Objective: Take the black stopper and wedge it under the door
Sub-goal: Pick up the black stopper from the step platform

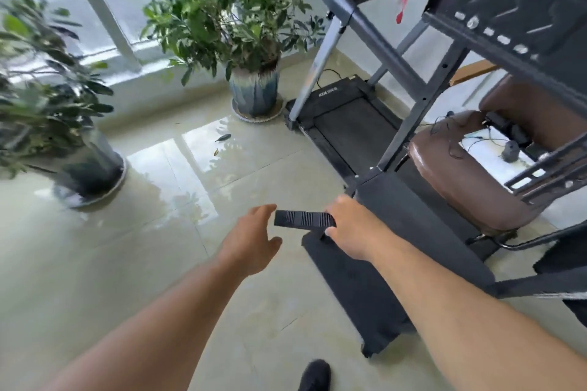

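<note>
The black stopper [303,219] is a ribbed rubber wedge held level in the air above the tiled floor. My right hand [355,227] grips its right end. My left hand [254,238] is open, fingers spread, just left of the stopper's free end and not touching it. No door is in view.
A treadmill [346,124] stretches from the centre to the lower right, with a brown massage chair [476,181] beside it. Two potted plants [254,89] [85,165] stand by the window at the left and back. My dark shoe [316,374] shows at the bottom.
</note>
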{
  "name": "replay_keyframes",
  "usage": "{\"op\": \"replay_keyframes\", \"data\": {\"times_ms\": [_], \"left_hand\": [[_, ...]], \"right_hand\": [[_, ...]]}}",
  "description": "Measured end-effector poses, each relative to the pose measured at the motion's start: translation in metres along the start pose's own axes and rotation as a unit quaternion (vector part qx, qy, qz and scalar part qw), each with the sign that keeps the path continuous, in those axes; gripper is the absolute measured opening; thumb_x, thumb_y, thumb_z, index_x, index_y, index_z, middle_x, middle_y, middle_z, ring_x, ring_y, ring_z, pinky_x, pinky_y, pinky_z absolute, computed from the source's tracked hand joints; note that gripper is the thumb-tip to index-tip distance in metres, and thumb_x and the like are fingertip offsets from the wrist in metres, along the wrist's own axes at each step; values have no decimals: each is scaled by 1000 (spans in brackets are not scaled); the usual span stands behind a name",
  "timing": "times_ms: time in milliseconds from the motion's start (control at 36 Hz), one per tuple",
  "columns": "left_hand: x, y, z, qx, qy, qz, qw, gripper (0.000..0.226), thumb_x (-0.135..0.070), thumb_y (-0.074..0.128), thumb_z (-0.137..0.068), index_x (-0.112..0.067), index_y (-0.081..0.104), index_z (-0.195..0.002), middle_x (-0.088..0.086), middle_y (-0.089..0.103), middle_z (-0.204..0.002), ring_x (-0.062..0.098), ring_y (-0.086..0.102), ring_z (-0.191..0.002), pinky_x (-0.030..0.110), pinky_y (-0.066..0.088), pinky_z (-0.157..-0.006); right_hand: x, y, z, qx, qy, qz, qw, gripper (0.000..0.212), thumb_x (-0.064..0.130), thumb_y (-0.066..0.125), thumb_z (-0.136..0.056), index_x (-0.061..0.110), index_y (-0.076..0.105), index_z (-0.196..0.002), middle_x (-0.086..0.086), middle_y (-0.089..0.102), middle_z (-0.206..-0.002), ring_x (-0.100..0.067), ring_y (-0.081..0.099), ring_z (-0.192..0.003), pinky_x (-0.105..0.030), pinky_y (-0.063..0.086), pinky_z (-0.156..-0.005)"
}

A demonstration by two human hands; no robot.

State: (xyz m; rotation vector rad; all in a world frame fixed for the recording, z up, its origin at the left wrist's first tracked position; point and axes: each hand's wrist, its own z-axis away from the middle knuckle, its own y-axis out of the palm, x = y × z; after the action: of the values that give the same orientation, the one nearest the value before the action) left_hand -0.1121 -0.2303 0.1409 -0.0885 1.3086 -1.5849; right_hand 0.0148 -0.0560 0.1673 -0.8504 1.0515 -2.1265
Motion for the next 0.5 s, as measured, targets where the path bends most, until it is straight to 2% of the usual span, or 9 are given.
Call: {"op": "replay_keyframes", "data": {"times_ms": [222, 306, 389, 500], "left_hand": [[110, -31, 51, -35, -47, 38, 998, 68, -28, 62, -94, -27, 32, -155, -4, 35, -160, 20, 37, -145, 36, 37, -112], [170, -50, 84, -55, -61, 43, 996, 66, -28, 63, -94, -28, 35, -153, -4, 38, -158, 21, 40, -143, 36, 38, -111], [223, -65, 113, -70, -81, 64, 992, 65, -28, 63, -93, -31, 37, -152, -5, 38, -158, 21, 40, -144, 41, 40, -114], [297, -87, 152, -89, -91, 90, 988, 66, -22, 66, -91, -26, 39, -152, -1, 43, -156, 22, 40, -144, 40, 35, -118]], "right_hand": [[110, 43, -5, 28, -53, 39, 997, 19, 28, 59, -103, 15, 63, -116, -3, 51, -119, -30, 64, -99, -49, 56, -94], [174, 70, -2, 31, -80, 52, 995, 18, 31, 61, -102, 18, 64, -114, -1, 51, -119, -28, 64, -99, -48, 57, -93], [233, 92, 7, 38, -102, 73, 991, 10, 30, 61, -101, 21, 58, -99, -1, 51, -117, -28, 63, -95, -47, 57, -89], [314, 127, 17, 38, -140, 103, 984, 15, 29, 62, -102, 24, 51, -92, 2, 45, -107, -25, 56, -87, -39, 51, -79]]}}
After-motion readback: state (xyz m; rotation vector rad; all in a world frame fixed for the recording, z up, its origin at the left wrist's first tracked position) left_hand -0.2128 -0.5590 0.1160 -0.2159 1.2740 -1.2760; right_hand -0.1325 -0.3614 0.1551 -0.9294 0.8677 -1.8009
